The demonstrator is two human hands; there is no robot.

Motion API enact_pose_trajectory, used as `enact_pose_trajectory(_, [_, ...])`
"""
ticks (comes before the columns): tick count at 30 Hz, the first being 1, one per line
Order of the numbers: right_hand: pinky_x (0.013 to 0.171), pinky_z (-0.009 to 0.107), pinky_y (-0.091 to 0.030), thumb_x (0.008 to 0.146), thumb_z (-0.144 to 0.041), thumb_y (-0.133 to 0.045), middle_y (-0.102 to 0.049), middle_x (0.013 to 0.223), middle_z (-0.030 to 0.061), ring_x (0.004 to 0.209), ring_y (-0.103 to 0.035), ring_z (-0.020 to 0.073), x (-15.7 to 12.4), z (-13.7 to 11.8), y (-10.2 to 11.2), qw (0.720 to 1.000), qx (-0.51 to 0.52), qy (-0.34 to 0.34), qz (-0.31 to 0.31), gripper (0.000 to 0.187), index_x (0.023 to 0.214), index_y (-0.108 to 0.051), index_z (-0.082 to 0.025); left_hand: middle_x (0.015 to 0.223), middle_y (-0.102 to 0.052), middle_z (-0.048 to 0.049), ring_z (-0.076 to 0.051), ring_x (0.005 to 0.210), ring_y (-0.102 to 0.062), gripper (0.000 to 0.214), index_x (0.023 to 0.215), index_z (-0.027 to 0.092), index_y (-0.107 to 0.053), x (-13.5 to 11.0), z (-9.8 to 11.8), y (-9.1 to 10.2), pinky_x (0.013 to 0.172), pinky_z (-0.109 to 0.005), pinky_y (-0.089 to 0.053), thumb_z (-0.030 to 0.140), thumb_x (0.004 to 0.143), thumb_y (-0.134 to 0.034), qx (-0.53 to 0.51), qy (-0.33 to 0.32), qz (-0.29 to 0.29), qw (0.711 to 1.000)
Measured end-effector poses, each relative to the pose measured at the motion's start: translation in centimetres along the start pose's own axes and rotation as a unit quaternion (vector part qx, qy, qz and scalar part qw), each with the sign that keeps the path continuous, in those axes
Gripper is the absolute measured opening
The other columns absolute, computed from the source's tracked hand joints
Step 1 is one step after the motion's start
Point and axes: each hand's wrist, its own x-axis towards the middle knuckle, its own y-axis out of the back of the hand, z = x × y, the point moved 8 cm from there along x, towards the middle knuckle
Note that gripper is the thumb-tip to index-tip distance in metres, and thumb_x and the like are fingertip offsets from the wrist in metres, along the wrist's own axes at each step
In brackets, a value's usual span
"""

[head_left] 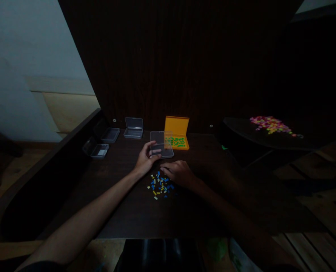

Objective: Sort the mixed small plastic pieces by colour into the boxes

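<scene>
My left hand [145, 159] grips the near left side of a clear plastic box [165, 152], its lid raised at the back. Several small toy bricks [158, 183] in blue, yellow and white lie scattered on the dark table just below both hands. Over the right edge of this pile is my right hand [181, 173], thumb and fingers drawn together. Whether a brick is between those fingertips is too small and dark to tell. Behind the held box stands an open orange box [177, 124] with several green pieces [177, 141] inside.
Farther left sit more open clear boxes, one by the back panel [133, 132], another beside it [111, 135], and a third [100, 150] with a white label or paper. A heap of pink and yellow pieces [271, 124] rests on a dark raised surface at right. The table's front edge [162, 238] is near.
</scene>
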Motion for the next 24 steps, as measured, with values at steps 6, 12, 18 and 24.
enact_pose_trajectory(6, [0.066,0.023,-0.038,0.092,-0.033,-0.049,-0.074,0.085,0.0028,0.075,-0.066,0.0142,0.0,-0.4,0.8,0.999,0.037,0.018,0.025,0.024,0.101,-0.070,-0.023,0.124,-0.052,-0.0061,-0.018,0.098,-0.065,0.057,0.113,0.023,-0.052,-0.1,0.1,-0.2,0.084,-0.031,-0.053,0.011,0.061,-0.075,-0.001,-0.001,-0.005,1.000])
enact_pose_trajectory(12, [0.056,0.020,-0.035,0.091,-0.033,-0.049,-0.061,0.059,-0.0016,0.053,-0.054,0.0102,0.4,1.6,4.5,0.986,0.111,0.013,0.122,0.026,0.095,-0.070,-0.018,0.129,-0.049,-0.0074,-0.018,0.099,-0.064,0.057,0.113,0.023,-0.052,-0.3,0.2,-0.5,0.080,-0.029,-0.054,0.012,0.062,-0.075,0.002,0.004,-0.022,1.000])
enact_pose_trajectory(18, [0.063,0.023,-0.040,0.091,-0.031,-0.050,-0.071,0.077,0.0034,0.067,-0.062,0.0147,2.9,2.9,5.8,0.996,0.033,0.003,0.087,0.026,0.104,-0.069,-0.019,0.132,-0.048,-0.0087,-0.018,0.099,-0.064,0.057,0.114,0.023,-0.053,-0.6,0.4,-0.8,0.075,-0.027,-0.054,0.012,0.062,-0.076,0.006,0.008,-0.032,0.999])
enact_pose_trajectory(24, [0.075,0.029,-0.043,0.094,-0.031,-0.045,-0.072,0.098,0.0083,0.087,-0.065,0.0207,5.0,1.9,4.8,0.998,-0.067,0.004,0.014,0.029,0.109,-0.068,-0.021,0.125,-0.052,-0.0073,-0.016,0.094,-0.064,0.058,0.112,0.022,-0.053,-0.5,0.2,-0.8,0.075,-0.026,-0.054,0.010,0.060,-0.076,-0.021,0.020,-0.029,0.999])
